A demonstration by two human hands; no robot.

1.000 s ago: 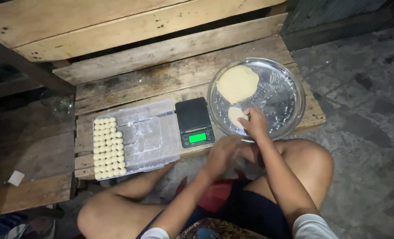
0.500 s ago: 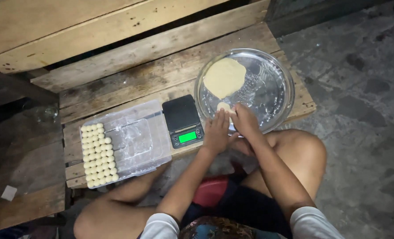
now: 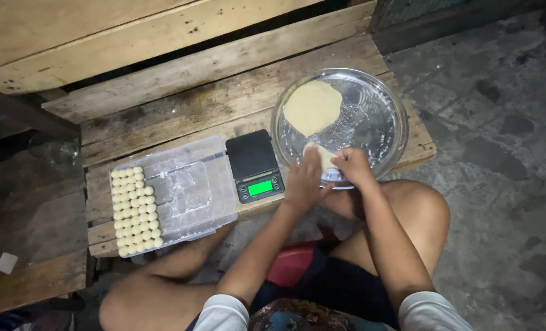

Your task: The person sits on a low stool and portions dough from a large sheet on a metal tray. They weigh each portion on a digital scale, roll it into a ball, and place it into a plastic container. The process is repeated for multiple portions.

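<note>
Both hands meet over the near rim of the round metal tray (image 3: 388,116), and between them is a small piece of pale dough (image 3: 324,156). The left hand (image 3: 303,182) lies flat with its palm against the piece, and the right hand (image 3: 351,167) closes its fingers on the other side, so the two hands are together, clamped on this piece. In my judgement the step in hand is the shaping of one portion, pressed or rolled between the palms.

The bigger lump of dough (image 3: 313,106) lies flattened at the far left of the tray, apart from the hands. Just beside the tray, on the wooden tabletop (image 3: 181,104), stands a small black scale (image 3: 254,165) with a lit green display (its platform has nothing on it). Further left is a clear plastic container (image 3: 190,187) with many small dough balls (image 3: 135,211) in neat rows along its left side.

The next move probably calls for an even, gentle pressure, so the piece becomes round like the others.
</note>
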